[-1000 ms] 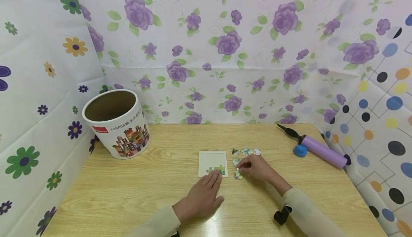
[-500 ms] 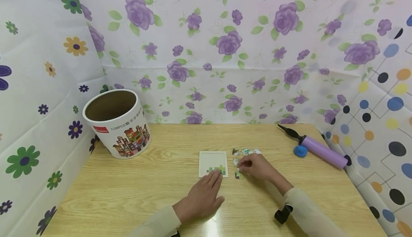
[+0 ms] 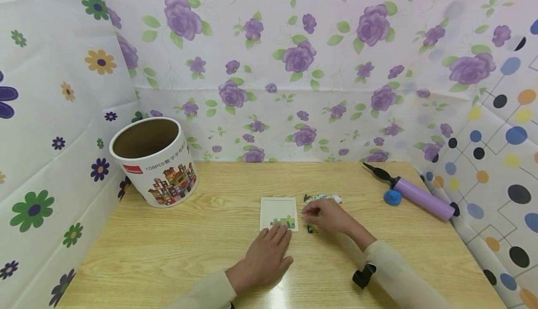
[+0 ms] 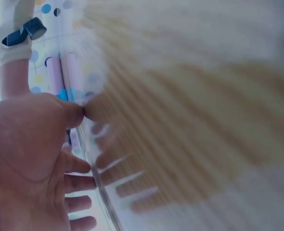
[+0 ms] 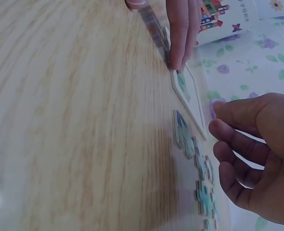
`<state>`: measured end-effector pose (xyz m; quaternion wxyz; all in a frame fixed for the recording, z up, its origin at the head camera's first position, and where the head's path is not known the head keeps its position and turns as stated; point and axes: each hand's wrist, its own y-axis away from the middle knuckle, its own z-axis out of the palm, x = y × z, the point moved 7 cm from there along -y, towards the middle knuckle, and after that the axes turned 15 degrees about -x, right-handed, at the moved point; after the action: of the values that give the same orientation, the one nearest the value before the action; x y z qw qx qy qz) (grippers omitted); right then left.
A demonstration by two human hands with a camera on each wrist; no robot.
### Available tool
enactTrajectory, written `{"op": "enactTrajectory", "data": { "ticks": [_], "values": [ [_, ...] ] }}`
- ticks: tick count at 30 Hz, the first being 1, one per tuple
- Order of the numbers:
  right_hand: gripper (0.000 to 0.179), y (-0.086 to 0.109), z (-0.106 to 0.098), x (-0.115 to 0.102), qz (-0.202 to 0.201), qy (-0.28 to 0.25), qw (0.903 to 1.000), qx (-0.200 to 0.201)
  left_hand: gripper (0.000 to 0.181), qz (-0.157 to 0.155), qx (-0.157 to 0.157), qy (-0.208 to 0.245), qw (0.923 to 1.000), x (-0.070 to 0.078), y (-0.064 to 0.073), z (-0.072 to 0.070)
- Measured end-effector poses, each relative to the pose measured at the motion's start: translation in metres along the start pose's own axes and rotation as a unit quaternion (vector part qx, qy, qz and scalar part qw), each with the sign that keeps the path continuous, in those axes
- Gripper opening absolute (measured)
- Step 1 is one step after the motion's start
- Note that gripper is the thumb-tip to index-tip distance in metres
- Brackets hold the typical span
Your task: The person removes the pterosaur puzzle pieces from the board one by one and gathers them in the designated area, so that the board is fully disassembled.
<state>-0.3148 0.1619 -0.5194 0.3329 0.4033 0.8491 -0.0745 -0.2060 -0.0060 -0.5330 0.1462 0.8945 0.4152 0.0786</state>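
My left hand [image 3: 269,255] lies with straight fingers across the near edge of a small white puzzle tray [image 3: 263,213]. A few green puzzle pieces [image 3: 288,221] sit in the tray's lower right, partly under the fingertips. Just right of it, my right hand [image 3: 329,215] hovers over the loose pieces, fingers loosely bent. The right wrist view shows thumb and index tip close together, with nothing visible between them. One loose green-and-dark piece [image 3: 312,229] lies below that hand, and a row of pieces [image 3: 335,198] shows behind it. The hand covers others.
A large white bucket [image 3: 153,162] with printed building blocks stands at the back left. At the back right lie a purple pump [image 3: 424,198] with a black nozzle and a small blue object [image 3: 392,197]. Patterned cloth walls enclose the wooden table [image 3: 176,253].
The right hand has shifted slightly left toward the tray, and now covers more of the middle loose pieces. Earlier, the nearest loose piece turned under its fingers. The left hand stays nearly still.
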Motion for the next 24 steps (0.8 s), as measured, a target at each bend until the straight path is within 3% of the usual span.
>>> {"op": "enactTrajectory", "data": {
  "ticks": [6,16,24],
  "values": [
    [0.013,-0.012,0.004,-0.01,-0.005,-0.01,0.9998,-0.015,0.064,-0.006,-0.009,-0.018,0.9998,0.005,0.0,0.001],
    [0.016,-0.041,0.016,-0.022,-0.022,-0.022,0.9986,-0.044,0.066,0.029,-0.002,0.019,0.9994,0.006,0.004,0.002],
    [0.015,-0.059,0.028,-0.029,-0.038,-0.017,0.9978,-0.051,0.067,0.024,-0.018,0.022,0.9993,0.005,0.005,0.002]
  ]
}}
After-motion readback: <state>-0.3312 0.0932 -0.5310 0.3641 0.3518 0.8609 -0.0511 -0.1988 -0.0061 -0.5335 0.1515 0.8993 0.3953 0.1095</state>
